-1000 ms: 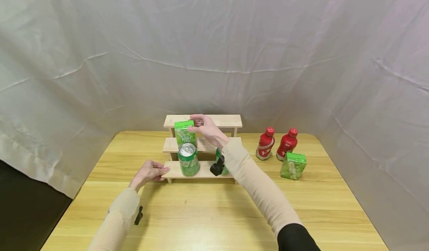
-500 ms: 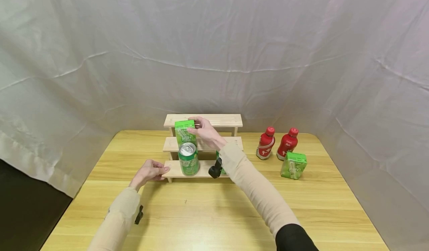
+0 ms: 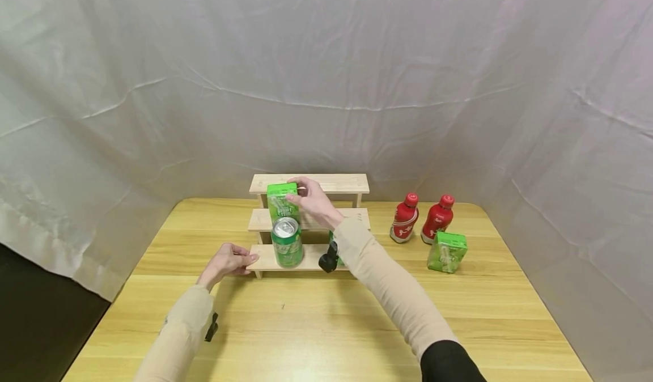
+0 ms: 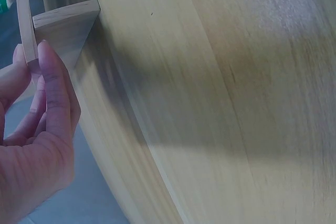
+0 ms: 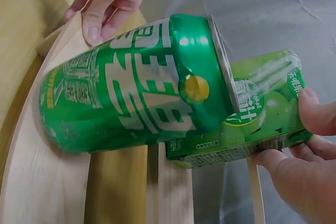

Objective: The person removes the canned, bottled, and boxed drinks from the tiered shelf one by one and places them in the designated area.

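A three-step wooden rack (image 3: 313, 257) stands on the table. My left hand (image 3: 228, 264) pinches the left end of its lowest step between thumb and fingers, as the left wrist view shows closely. A green juice box (image 3: 282, 198) stands upright on the middle step at the left. My right hand (image 3: 317, 202) grips this box near its top, thumb in front and fingers at its side and back. In front of the box, on the lowest step, stands a green soda can (image 3: 287, 243). My right forearm mostly hides a second green item (image 3: 340, 260) at that step's right.
Two red bottles (image 3: 404, 219) stand on the table right of the rack. Another green juice box (image 3: 446, 252) stands in front of them. A grey-white curtain (image 3: 326, 87) hangs behind and along the sides of the table.
My right hand and the juice box have shifted very slightly, a little to the right. The left hand keeps its hold on the step.
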`<state>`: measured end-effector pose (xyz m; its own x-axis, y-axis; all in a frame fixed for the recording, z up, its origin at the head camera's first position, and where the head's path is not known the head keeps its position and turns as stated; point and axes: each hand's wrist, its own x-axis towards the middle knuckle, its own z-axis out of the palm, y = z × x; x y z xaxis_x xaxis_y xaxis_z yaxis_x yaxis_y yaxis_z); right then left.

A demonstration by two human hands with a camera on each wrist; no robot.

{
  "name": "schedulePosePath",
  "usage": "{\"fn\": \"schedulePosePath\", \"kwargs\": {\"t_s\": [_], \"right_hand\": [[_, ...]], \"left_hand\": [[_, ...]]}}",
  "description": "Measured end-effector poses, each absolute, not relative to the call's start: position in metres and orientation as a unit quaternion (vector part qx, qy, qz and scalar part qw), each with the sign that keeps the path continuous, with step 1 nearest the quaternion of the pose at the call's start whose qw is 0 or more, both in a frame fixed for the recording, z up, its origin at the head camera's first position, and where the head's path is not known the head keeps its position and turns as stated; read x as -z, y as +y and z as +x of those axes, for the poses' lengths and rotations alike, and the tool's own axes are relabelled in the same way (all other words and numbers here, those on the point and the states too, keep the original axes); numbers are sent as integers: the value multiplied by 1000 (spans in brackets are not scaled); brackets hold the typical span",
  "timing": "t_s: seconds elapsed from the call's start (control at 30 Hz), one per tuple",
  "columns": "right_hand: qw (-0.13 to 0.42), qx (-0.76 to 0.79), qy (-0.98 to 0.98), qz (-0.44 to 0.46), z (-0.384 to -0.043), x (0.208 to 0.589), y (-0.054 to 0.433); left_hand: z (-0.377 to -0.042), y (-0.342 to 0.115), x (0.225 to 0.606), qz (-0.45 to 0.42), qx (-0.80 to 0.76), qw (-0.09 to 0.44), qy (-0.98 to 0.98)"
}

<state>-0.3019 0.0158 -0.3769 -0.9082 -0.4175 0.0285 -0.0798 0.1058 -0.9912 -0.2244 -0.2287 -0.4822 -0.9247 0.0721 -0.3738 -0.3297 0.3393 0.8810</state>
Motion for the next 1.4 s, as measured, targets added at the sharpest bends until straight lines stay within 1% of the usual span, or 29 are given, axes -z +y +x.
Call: {"fn": "schedulePosePath", "kwargs": {"t_s": [0.17,0.33,0.6,0.83,1.1,1.4], "right_hand": [[95,627,753,-174,-298,367,27],[67,650,733,-189,-295,354,48],[7,656,729,-196,-286,336,95],[-21,635,753,-168,-275,322,142],[-44,609,778,-146,-268,325,190],[-49,608,784,-115,-259,346,230]], "left_hand": [[-225,-229,483,-79,-569,179,799],[-225,-230,482,-78,-564,180,802],[-224,-230,481,-80,-565,181,801],[-223,-231,482,-78,-569,180,799],[-223,-230,483,-77,-570,180,798],[-223,-229,482,-74,-564,180,802]]}}
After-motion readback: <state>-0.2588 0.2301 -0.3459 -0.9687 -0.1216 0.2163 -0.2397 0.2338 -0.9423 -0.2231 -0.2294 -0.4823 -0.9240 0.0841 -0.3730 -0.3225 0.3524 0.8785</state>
